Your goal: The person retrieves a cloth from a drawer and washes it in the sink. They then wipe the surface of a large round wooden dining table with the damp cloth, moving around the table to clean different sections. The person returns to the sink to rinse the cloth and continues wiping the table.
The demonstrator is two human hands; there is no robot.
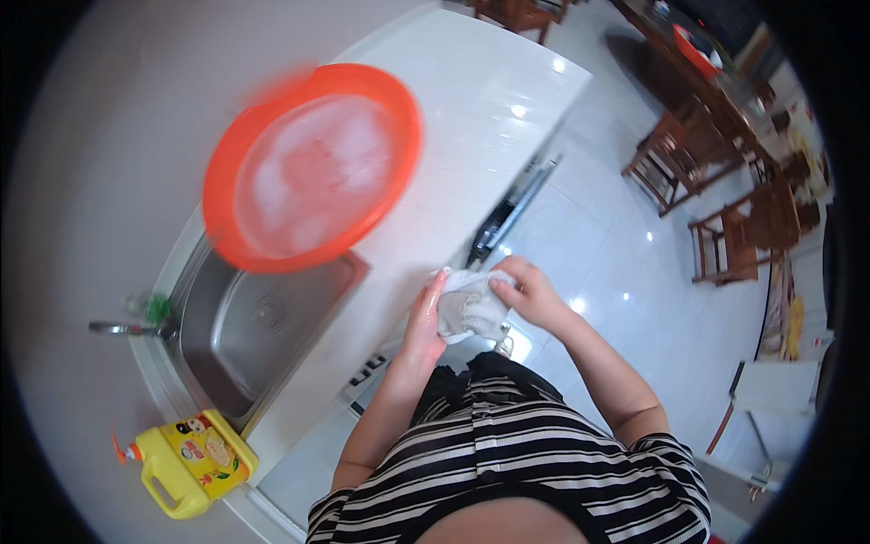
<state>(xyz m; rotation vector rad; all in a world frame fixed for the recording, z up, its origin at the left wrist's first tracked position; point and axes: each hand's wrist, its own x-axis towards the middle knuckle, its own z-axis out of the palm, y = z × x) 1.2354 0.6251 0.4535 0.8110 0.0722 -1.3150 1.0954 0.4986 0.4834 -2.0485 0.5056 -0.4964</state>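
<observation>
A white cloth (470, 309) is held up in front of my body, past the front edge of the counter. My left hand (426, 313) grips its left side, and wet skin shows on the fingers. On the other side, my right hand (529, 289) pinches the cloth's upper right edge. Greyish patches show on the cloth's near face; its far side is hidden. Ahead and to the left is an orange basin (397, 197) of sudsy water, its near edge overhanging the sink.
A stainless steel sink (231, 353) with a faucet (129, 329) lies left. Beside it stands a yellow pump jug (170, 469). The white countertop (469, 102) stretches ahead. Wooden chairs (747, 231) and a long wooden table (720, 102) are across the tiled floor (591, 224).
</observation>
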